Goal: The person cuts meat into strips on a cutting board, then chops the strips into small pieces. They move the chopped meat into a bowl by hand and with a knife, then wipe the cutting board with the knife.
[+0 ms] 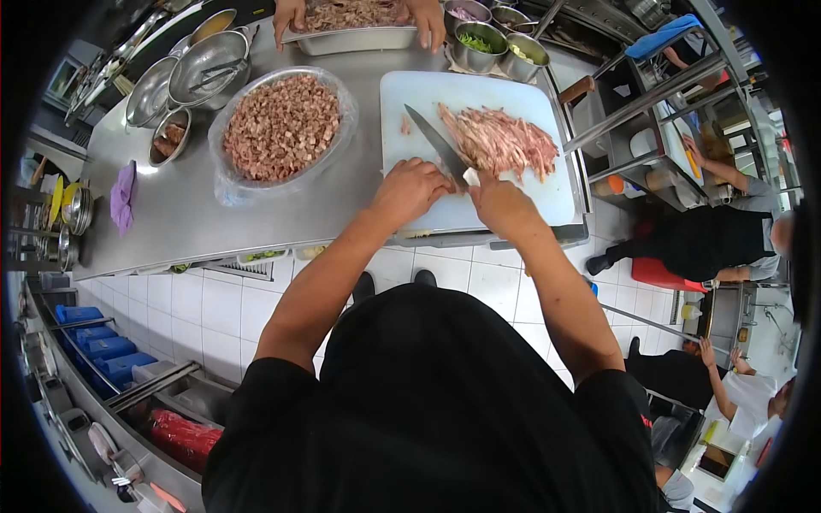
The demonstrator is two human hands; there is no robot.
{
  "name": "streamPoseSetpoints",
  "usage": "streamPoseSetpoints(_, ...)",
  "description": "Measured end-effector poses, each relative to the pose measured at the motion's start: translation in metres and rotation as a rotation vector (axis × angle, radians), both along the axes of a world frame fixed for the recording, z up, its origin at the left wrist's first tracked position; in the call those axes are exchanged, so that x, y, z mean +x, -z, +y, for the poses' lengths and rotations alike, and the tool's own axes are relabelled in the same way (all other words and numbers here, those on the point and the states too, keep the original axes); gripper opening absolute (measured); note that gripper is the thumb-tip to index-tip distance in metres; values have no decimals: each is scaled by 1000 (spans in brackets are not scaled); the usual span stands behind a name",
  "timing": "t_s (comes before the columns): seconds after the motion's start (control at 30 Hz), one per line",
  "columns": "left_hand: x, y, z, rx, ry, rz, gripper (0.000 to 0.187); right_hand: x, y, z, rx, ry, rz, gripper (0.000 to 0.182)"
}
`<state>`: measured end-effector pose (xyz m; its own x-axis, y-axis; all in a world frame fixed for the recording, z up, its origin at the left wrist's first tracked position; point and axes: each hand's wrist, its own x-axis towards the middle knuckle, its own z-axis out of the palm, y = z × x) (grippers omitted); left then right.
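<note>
My right hand (505,203) is wrapped around the white handle of a kitchen knife (432,137), its long blade pointing away and to the left over the white cutting board (410,94). Close by on the left, my left hand (415,190) has its fingers bent and pressed together on a small piece of meat (451,185) beside the blade, mostly hidden by the fingers. A heap of sliced raw meat strips (505,141) lies on the board to the right of the blade. One small scrap (405,124) sits apart on the left.
A plastic-lined bowl of diced meat (280,128) stands left of the board. Another person's hands (425,21) hold a metal tray (359,40) across the table. Steel bowls (205,73), a purple cloth (122,198) and pots of chopped vegetables (477,43) sit around. Co-workers (710,244) are at right.
</note>
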<state>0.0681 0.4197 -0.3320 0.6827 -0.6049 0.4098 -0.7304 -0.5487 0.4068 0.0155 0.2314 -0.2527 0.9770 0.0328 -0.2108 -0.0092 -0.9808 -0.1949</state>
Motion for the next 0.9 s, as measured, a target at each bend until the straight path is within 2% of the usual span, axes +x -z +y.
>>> streamPoseSetpoints(0.03,-2,2,1,-9,2,-3,13,0,-16,4,44,64,142,31)
streamPoseSetpoints(0.13,0,-2,2,-14,19,-2,12,-21,5,9,-42,36,37,31)
streamPoseSetpoints(0.17,-1,-4,1,-13,28,4,11,-22,17,14,-17,89,43,32)
streamPoseSetpoints(0.27,6,3,1,77,69,-48,10,-17,25,12,28,47,-82,33)
streamPoseSetpoints(0.37,2,3,1,-37,35,-17,9,-10,8,7,-27,21,-51,32)
streamPoseSetpoints(0.5,12,-1,2,20,67,1,8,-23,23,22,53,144,9,34)
streamPoseSetpoints(0.57,6,-3,4,74,89,52,8,-13,23,15,114,125,39,36)
streamPoseSetpoints(0.67,24,12,13,-140,-76,55,14,-7,8,3,248,189,-2,41)
streamPoseSetpoints(0.77,58,13,24,-103,-332,-67,15,-15,-7,-8,312,293,-68,44)
streamPoseSetpoints(0.87,82,-2,20,180,-416,-4,24,-20,-4,-22,368,354,-198,43)
streamPoseSetpoints(0.9,85,-9,16,119,-340,179,27,-27,-10,-23,448,397,-188,39)
